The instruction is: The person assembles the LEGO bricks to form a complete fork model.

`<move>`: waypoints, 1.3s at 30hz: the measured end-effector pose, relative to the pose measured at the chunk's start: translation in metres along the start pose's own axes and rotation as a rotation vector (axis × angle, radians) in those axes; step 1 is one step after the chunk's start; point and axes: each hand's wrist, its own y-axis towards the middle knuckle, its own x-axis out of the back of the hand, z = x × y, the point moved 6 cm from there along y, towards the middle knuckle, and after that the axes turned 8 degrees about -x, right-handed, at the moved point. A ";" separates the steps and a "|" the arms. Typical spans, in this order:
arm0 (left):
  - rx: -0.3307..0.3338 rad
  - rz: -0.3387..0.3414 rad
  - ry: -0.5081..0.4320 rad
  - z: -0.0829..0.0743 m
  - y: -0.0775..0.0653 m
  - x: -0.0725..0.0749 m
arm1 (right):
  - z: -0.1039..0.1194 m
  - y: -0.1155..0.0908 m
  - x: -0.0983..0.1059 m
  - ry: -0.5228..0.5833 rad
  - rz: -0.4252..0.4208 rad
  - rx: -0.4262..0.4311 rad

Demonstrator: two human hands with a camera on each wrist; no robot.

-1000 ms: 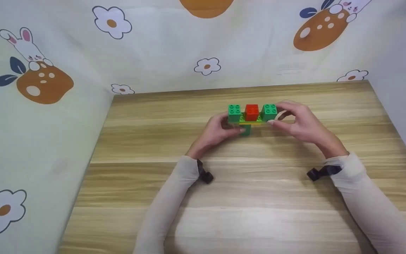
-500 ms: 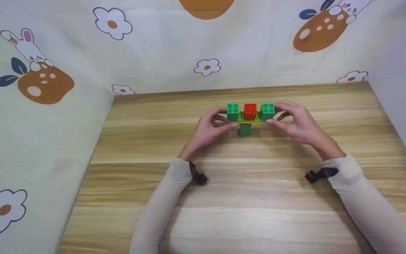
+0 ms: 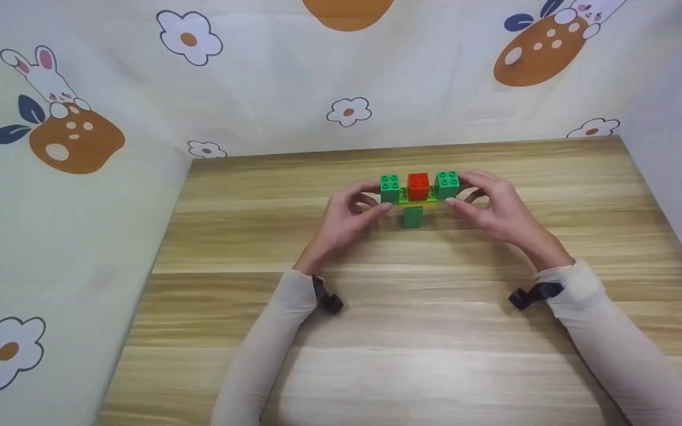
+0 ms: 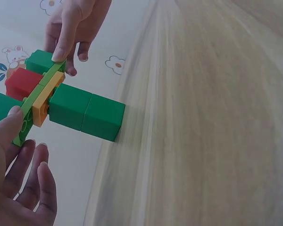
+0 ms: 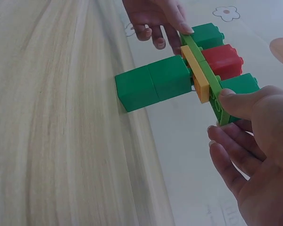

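A toy brick build stands between both hands. Its post is two stacked green bricks, topped by a yellow-orange plate. Light green plates lie across that. On top sit a left green brick, a red brick and a right green brick, with gaps between them. My left hand pinches the left end of the light green layer, thumb on the near side. My right hand pinches the right end likewise. The post's foot appears to meet the wood; full contact cannot be made out.
The wood-grain table spreads around the build. Behind it rises a pale cloth wall printed with flowers and rabbits. Another wall borders the left side. Black wrist cameras hang under the sleeves.
My left hand has slid left, its thumb leaving the green post for the left end of the light green layer. The top of the build has shifted slightly left, with my right hand following.
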 end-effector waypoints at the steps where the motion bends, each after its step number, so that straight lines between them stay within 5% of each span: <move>1: 0.000 0.000 0.004 0.000 0.000 0.000 | 0.000 0.000 0.000 0.003 0.002 -0.002; 39: 0.012 -0.019 -0.016 0.006 -0.003 0.005 | -0.006 0.000 -0.007 0.024 0.021 -0.017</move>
